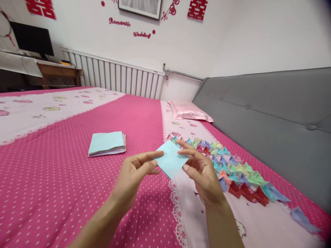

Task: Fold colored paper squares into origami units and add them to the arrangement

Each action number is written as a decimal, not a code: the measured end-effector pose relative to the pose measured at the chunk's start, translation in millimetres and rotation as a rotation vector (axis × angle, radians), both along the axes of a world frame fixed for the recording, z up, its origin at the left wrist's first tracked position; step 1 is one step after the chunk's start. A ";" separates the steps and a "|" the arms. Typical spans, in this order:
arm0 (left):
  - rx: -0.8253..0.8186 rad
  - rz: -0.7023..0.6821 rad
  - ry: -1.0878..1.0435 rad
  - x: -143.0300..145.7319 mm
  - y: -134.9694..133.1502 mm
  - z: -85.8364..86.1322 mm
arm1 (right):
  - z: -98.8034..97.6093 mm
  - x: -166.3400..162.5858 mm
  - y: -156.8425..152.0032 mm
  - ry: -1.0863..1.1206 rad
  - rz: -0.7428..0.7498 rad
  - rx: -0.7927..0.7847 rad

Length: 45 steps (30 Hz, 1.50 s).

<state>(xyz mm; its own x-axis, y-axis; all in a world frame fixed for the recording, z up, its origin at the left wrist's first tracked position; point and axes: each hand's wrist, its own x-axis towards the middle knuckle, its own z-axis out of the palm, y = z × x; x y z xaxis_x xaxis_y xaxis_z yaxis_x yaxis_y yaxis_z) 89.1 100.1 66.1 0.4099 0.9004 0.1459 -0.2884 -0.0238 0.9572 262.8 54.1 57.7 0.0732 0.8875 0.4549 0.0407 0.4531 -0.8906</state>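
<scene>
Between my two hands a light blue square of paper point(171, 160) is held up above the bed, one corner pointing toward me. My left hand point(134, 177) pinches its left corner with index finger and thumb. At the right corner my right hand point(204, 172) has its thumb below and fingertips on the edge. A stack of paper squares point(106, 143), light blue on top, lies to the left of my left hand. Beyond and right of my right hand, many small folded paper boats point(241, 172) sit in rows, in red, blue, green, yellow and purple.
The bed has a pink dotted cover point(64, 179) with pale printed bands. A pink pillow point(190, 111) lies at the far end by the grey padded headboard point(271, 103). Behind stand a white radiator point(113, 74) and a desk point(60, 70) with a black monitor point(32, 38).
</scene>
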 end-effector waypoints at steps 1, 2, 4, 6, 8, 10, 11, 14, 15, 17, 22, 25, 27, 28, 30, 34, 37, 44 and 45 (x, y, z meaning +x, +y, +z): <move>0.007 0.002 0.006 0.2 -0.3 -0.1 | 0.0 -0.3 -0.1 0.005 -0.006 -0.003; 0.012 0.004 0.013 0.4 -0.8 -0.2 | 0.1 -0.8 -0.2 0.012 -0.012 -0.006; 0.017 0.012 0.033 0.7 -1.9 0.0 | 0.4 -1.9 -0.4 0.034 -0.028 -0.012; 0.013 0.009 0.049 1.3 -3.1 0.3 | 0.6 -3.1 -0.3 0.058 -0.049 -0.013; 0.010 -0.008 0.054 2.3 -4.5 0.9 | 0.6 -4.0 0.3 0.072 -0.068 -0.007; 0.015 -0.038 0.046 3.8 -6.1 2.1 | 0.5 -4.5 1.2 0.065 -0.088 0.000; 0.018 -0.054 0.041 4.6 -6.9 2.8 | 0.5 -4.6 1.6 0.051 -0.096 0.003; 0.029 -0.085 0.030 6.8 -9.0 5.3 | 0.8 -4.0 2.4 -0.023 -0.121 0.007; 0.031 -0.086 0.031 7.2 -9.6 5.9 | 1.1 -3.7 2.4 -0.053 -0.132 0.006; 0.040 -0.082 0.037 7.3 -10.5 6.4 | 1.9 -3.0 2.2 -0.116 -0.149 0.008; 0.083 -0.054 0.086 5.6 -12.3 5.6 | 3.6 -2.1 1.9 -0.193 -0.141 0.029; 0.102 -0.035 0.122 5.8 -12.7 5.9 | 2.6 -2.0 3.0 -0.136 -0.126 -0.004; 0.108 -0.023 0.135 6.3 -12.2 6.4 | 1.3 -1.8 3.9 -0.104 -0.120 -0.027; 0.110 -0.018 0.136 6.5 -11.8 6.6 | 0.8 -1.7 4.2 -0.097 -0.121 -0.033; 0.117 -0.006 0.136 6.4 -10.7 6.8 | 0.0 -1.5 4.5 -0.091 -0.124 -0.044; 0.134 0.007 0.144 4.9 -8.8 6.8 | 0.5 -2.3 3.8 -0.095 -0.133 -0.049; 0.118 0.013 0.139 4.3 -8.8 6.9 | 1.2 -3.5 3.0 -0.052 -0.138 -0.036; 0.090 0.056 0.088 4.8 -10.5 7.5 | 0.0 -0.9 1.8 0.050 -0.102 -0.071; 0.090 0.055 0.089 4.8 -10.6 7.7 | -0.3 -0.4 1.9 0.053 -0.102 -0.070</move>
<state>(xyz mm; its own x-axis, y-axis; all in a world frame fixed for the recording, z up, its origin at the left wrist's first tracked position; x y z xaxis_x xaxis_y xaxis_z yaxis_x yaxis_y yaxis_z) 93.9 89.5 73.8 0.3748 0.9068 0.1929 -0.1988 -0.1246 0.9721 262.4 56.0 57.4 0.1873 0.9035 0.3854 0.0356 0.3859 -0.9219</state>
